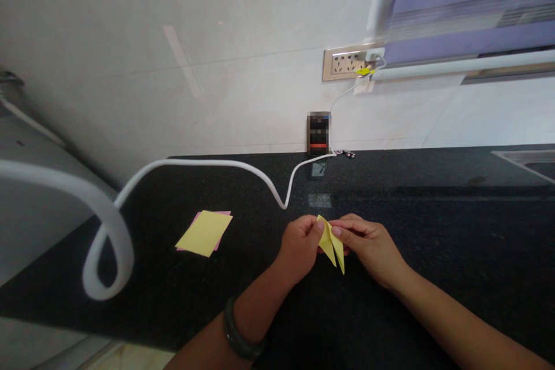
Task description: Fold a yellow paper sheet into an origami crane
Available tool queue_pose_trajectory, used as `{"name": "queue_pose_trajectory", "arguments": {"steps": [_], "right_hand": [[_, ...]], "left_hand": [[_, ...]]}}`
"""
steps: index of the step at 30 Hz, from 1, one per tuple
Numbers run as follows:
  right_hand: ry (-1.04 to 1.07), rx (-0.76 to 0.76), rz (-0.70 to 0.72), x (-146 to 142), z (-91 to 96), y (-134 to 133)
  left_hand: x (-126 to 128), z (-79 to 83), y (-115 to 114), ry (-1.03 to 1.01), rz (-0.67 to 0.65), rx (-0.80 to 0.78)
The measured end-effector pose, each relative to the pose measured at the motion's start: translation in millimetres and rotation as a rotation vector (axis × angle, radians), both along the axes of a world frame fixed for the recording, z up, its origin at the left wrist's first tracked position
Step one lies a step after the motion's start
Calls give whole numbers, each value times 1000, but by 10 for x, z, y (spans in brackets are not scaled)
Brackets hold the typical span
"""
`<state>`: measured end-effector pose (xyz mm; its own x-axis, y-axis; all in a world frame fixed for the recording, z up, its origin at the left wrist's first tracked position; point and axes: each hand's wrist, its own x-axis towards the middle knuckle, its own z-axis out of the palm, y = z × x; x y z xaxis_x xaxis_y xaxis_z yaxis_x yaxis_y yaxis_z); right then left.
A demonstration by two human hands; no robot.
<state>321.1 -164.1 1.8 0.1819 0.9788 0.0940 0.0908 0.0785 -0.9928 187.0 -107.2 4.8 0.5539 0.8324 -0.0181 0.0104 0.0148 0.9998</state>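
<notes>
Dark counter [173,306] spreads beneath the hands. Closest, left of them, a white cable [203,162] loops and runs off past them. One bracelet [232,332] rings the left wrist. Ahead, the left hand [300,245] and right hand [375,248] grip a folded paper [328,245] between them by thumbs and fingers, its two yellow points aimed back toward the wearer. Well left of the hands, a yellow sheet [204,233] overlaps a pink sheet [218,247]. Straight beyond the hands, a pixelated device [319,134] stands upright by the wall [238,81]; higher, slightly right, a socket panel [328,66] holds a plug [373,55].
</notes>
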Motion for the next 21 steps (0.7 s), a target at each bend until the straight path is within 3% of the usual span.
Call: {"name": "queue_pose_trajectory", "arguments": {"steps": [12, 21], "right_hand": [[40, -7, -25, -14, 36, -3], [5, -17, -42, -12, 37, -8]], "left_hand": [[-12, -20, 2, 44, 2, 56], [-5, 4, -10, 25, 3, 8]]}}
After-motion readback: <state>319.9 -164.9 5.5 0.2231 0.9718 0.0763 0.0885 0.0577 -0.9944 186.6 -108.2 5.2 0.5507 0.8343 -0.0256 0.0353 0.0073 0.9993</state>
